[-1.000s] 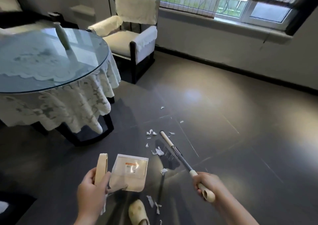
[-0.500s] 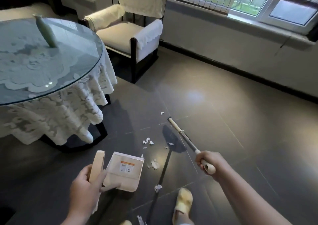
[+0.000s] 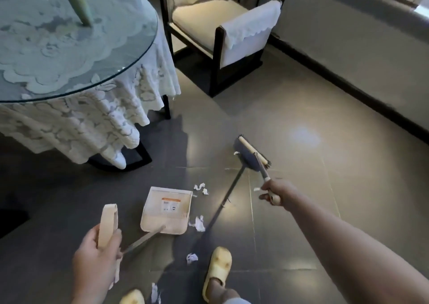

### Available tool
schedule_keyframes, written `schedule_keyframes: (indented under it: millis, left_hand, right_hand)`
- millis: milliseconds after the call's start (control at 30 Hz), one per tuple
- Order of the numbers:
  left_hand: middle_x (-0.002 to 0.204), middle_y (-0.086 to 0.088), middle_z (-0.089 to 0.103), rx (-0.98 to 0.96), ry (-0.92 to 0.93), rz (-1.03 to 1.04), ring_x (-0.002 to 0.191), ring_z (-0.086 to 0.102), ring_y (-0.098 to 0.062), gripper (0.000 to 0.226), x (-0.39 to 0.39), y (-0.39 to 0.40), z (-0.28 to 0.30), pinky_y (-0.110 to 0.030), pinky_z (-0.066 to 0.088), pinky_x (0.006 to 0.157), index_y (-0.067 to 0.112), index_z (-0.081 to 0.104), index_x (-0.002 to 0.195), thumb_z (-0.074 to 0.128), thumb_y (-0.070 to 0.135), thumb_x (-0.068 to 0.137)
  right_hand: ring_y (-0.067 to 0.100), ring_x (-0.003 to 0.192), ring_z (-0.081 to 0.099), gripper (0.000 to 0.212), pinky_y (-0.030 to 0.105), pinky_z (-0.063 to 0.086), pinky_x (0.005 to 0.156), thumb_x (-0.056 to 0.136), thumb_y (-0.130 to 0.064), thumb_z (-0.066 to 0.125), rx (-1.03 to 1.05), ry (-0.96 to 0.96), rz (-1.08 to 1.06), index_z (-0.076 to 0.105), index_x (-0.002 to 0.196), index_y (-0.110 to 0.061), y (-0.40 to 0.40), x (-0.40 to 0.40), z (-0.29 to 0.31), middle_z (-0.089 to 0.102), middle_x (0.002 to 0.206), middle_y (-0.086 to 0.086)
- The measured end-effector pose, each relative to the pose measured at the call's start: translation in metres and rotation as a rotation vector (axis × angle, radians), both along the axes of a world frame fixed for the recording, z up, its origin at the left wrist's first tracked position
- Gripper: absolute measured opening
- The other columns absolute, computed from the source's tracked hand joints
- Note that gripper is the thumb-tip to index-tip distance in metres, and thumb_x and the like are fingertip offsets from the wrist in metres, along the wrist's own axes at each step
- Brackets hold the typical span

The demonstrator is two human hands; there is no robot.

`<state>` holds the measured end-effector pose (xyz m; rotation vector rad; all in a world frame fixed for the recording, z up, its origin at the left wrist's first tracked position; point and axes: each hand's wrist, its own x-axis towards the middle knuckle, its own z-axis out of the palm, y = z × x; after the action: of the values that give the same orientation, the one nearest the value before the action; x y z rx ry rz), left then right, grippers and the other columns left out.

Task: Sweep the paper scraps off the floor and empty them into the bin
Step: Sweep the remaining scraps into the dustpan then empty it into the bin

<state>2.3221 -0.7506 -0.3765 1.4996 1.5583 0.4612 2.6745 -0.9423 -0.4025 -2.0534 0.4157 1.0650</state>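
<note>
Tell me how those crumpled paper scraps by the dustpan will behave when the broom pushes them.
The paper scraps look thin and crumpled, so probably very light and apt to skitter. The floor looks glossy, so they should slide easily toward the dustpan, though some may slip past the broom.

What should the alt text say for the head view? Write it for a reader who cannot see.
A person's right hand holds a broom out over a grey tiled floor, while the left hand grips the handle of a cream dustpan resting on the floor. White paper scraps lie beside the pan, near a lace-covered round table.
</note>
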Motion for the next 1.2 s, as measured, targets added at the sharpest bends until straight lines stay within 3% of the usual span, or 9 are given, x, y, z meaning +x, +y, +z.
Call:
schedule_keyframes:
  millis: [133,267,367,433,600,833,967,1067,1200]
  left_hand:
    - [0.067,-0.019,0.066,0.043,0.053,0.063,0.066,0.065,-0.032,0.010,0.016,-0.020,-0.003,-0.033,0.046,0.059,0.010,0.065,0.099,0.063,0.018,0.093]
    - [0.068,-0.016,0.063,0.020,0.074,0.107,0.057,0.060,-0.029,0.011,0.019,-0.039,-0.002,-0.027,0.050,0.054,0.009,0.063,0.102,0.064,0.015,0.093]
    - [0.070,-0.016,0.064,-0.010,0.092,0.117,0.064,0.063,-0.033,0.011,0.019,-0.055,-0.002,-0.039,0.053,0.066,0.013,0.063,0.102,0.065,0.018,0.092]
    - [0.071,-0.016,0.065,-0.016,0.080,0.135,0.066,0.064,-0.034,0.012,0.019,-0.067,-0.002,-0.035,0.052,0.063,0.014,0.063,0.103,0.065,0.019,0.092]
    - [0.068,-0.014,0.064,0.008,0.012,0.180,0.063,0.061,-0.030,0.011,0.003,-0.092,0.004,-0.046,0.053,0.080,0.011,0.062,0.103,0.065,0.014,0.092]
    - [0.063,-0.015,0.063,0.011,-0.011,0.244,0.062,0.063,-0.030,0.013,-0.069,-0.136,-0.001,-0.044,0.052,0.068,0.019,0.062,0.098,0.066,0.027,0.089]
    - [0.067,-0.013,0.066,0.063,-0.034,0.226,0.062,0.064,-0.028,0.009,-0.106,-0.181,0.001,-0.021,0.045,0.054,0.018,0.062,0.099,0.065,0.023,0.092]
    - [0.059,-0.003,0.063,0.078,-0.022,0.254,0.057,0.064,-0.020,0.007,-0.138,-0.214,0.000,-0.029,0.046,0.053,0.018,0.061,0.093,0.065,0.024,0.092]
    - [0.064,-0.013,0.065,0.066,0.000,0.360,0.063,0.066,-0.029,0.014,-0.175,-0.254,0.005,-0.029,0.052,0.064,0.014,0.061,0.088,0.067,0.026,0.091]
  right_hand:
    - [0.016,0.051,0.047,0.017,0.013,0.037,0.031,0.094,0.001,0.043,-0.087,0.132,0.064,0.045,0.111,-0.001,-0.015,0.023,-0.033,0.048,0.073,0.015]
    - [0.015,0.044,0.040,0.019,0.015,0.034,0.039,0.092,-0.001,0.041,-0.152,0.153,0.115,0.051,0.105,-0.010,-0.041,0.000,-0.047,0.042,0.063,0.009]
    - [0.015,0.036,0.039,0.024,0.017,0.032,0.037,0.092,-0.003,0.043,-0.142,0.129,0.199,0.055,0.111,-0.010,-0.077,-0.037,-0.031,0.042,0.051,0.007]
    - [0.015,0.031,0.035,0.032,0.015,0.030,0.033,0.089,0.001,0.045,-0.068,0.185,0.251,0.058,0.116,-0.010,-0.108,-0.054,-0.010,0.039,0.046,0.005]
    - [0.014,0.034,0.032,0.036,0.012,0.025,0.030,0.087,0.005,0.051,0.067,0.291,0.162,0.066,0.107,-0.021,-0.172,-0.054,0.048,0.044,0.059,0.011]
    - [0.012,0.028,0.034,0.040,0.013,0.027,0.030,0.087,0.009,0.050,-0.007,0.038,0.219,0.056,0.116,-0.018,-0.193,-0.065,0.034,0.042,0.057,0.009]
    - [0.008,0.020,0.034,0.019,0.011,0.030,0.029,0.088,0.012,0.045,-0.070,0.035,0.242,0.049,0.096,-0.004,-0.173,-0.070,-0.009,0.039,0.055,0.007]
    - [0.006,0.019,0.036,0.021,0.009,0.031,0.027,0.090,0.010,0.043,-0.063,0.153,0.219,0.040,0.076,-0.006,-0.164,-0.106,-0.036,0.039,0.049,0.007]
    - [0.009,0.024,0.040,0.023,0.017,0.032,0.030,0.088,-0.002,0.050,-0.056,0.272,0.323,0.045,0.066,-0.008,-0.188,-0.180,-0.035,0.044,0.033,0.002]
